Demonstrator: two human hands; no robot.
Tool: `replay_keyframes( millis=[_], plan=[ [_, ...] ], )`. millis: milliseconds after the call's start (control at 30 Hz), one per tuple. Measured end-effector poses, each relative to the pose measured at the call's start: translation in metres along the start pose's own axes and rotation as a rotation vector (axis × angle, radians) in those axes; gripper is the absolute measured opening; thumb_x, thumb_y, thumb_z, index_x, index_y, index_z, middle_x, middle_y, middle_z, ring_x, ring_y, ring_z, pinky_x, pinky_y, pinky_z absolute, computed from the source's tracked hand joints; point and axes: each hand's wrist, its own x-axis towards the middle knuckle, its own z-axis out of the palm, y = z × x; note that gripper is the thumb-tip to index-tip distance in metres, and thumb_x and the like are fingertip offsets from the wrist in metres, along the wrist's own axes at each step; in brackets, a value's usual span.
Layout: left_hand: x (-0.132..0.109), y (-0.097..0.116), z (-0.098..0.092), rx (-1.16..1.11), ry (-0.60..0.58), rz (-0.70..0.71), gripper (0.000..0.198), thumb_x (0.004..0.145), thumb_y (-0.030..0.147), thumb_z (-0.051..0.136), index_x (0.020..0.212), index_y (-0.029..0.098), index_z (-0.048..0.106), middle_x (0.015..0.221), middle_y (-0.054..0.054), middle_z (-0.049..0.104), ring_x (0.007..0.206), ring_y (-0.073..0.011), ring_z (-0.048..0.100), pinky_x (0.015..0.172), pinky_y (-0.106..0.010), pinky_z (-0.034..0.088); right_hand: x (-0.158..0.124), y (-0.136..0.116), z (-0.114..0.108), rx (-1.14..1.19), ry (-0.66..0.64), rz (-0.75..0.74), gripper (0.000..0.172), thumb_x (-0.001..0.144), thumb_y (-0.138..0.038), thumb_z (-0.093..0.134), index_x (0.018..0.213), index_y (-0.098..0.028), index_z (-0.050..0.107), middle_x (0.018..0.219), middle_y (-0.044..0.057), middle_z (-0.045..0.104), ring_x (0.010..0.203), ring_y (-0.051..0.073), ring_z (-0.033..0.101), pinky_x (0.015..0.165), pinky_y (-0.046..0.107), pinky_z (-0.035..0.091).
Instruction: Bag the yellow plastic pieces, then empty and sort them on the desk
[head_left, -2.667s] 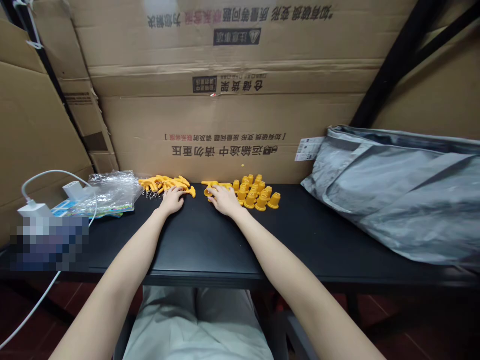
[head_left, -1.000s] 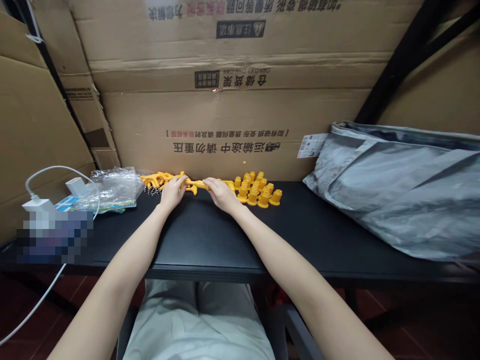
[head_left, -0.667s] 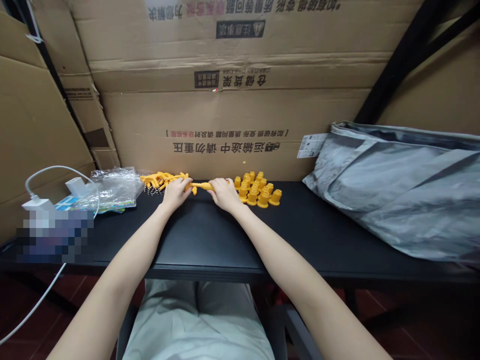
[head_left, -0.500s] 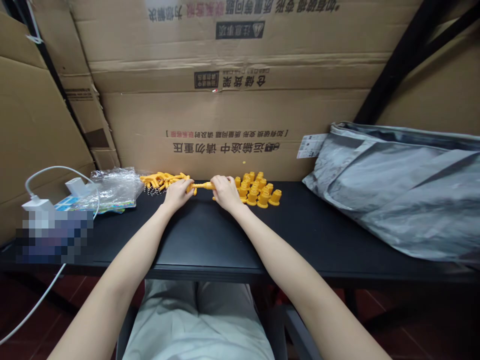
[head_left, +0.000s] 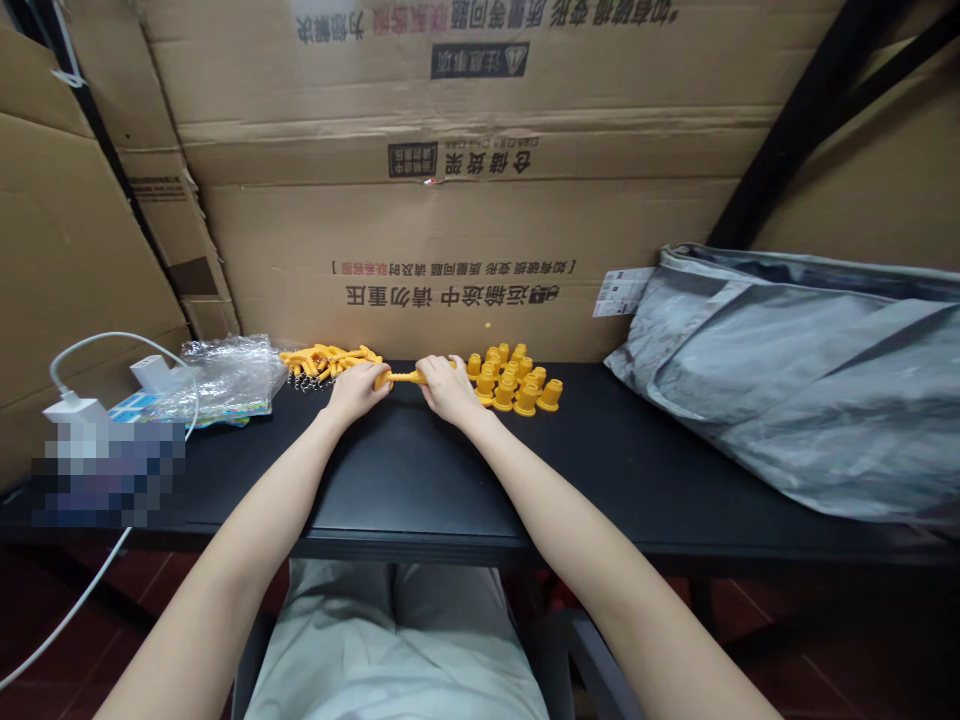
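Note:
My left hand (head_left: 358, 392) is closed around one end of a yellow ribbed corkscrew part (head_left: 405, 377), held level just above the table. My right hand (head_left: 452, 390) grips the wider other end, and a yellow tip shows above its fingers. Most of the piece is hidden by my fingers. Behind my left hand lies a pile of yellow corkscrew pieces (head_left: 322, 360) with T-shaped handles and thin metal spirals. Just right of my right hand, several yellow flanged cups (head_left: 526, 398) stand in rows, wide rim down.
On the black table (head_left: 420, 480), clear plastic packaging (head_left: 232, 375) lies at the left beside a white charger (head_left: 75, 412) with a cable. A large grey bag (head_left: 795, 390) fills the right side. A cardboard panel (head_left: 450, 230) stands behind the table.
My right hand has turned slightly around the yellow piece, and its fingers sit differently. A yellow tip now shows above them. My left hand has barely moved.

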Motion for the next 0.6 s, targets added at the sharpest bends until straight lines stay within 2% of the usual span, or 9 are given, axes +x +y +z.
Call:
replay_keyframes(
  millis=[167,333,467,600],
  plan=[
    [0.000,0.000,-0.001,-0.001,-0.007,0.002,0.025,0.082,0.028,0.058,0.106,0.022,0.066,0.105,-0.007,0.071,0.097,-0.0200,0.065,0.085,-0.029,0.049,-0.001,-0.001,0.002,0.019,-0.029,0.008,0.028,0.095,-0.029,0.042,0.114,-0.014,0.055,0.111,0.014,0.064,0.102,0.026,0.054,0.094,0.043,0.025],
    [0.000,0.005,-0.002,0.011,-0.022,-0.025,0.026,0.082,0.029,0.058,0.106,0.022,0.066,0.104,-0.007,0.071,0.098,-0.0211,0.065,0.084,-0.031,0.049,0.001,-0.003,0.000,-0.026,-0.080,0.028,0.019,0.093,-0.023,0.043,0.103,-0.014,0.056,0.105,0.013,0.064,0.099,0.026,0.054,0.090,0.041,0.026],
    [0.000,0.005,-0.005,0.003,-0.020,-0.058,0.026,0.083,0.030,0.058,0.107,0.022,0.066,0.106,-0.007,0.070,0.099,-0.0211,0.065,0.085,-0.030,0.049,0.001,0.004,0.002,-0.014,-0.048,0.062,0.018,0.090,-0.016,0.042,0.104,-0.015,0.053,0.104,0.012,0.064,0.095,0.025,0.055,0.088,0.039,0.027],
    [0.000,0.004,-0.009,0.033,-0.055,-0.141,0.030,0.083,0.031,0.056,0.111,0.023,0.065,0.106,-0.007,0.071,0.097,-0.0219,0.066,0.083,-0.030,0.049,-0.001,0.010,0.005,0.039,-0.047,0.080,0.018,0.089,-0.016,0.046,0.106,-0.017,0.053,0.106,0.012,0.065,0.099,0.024,0.056,0.088,0.039,0.027]
  ],
)
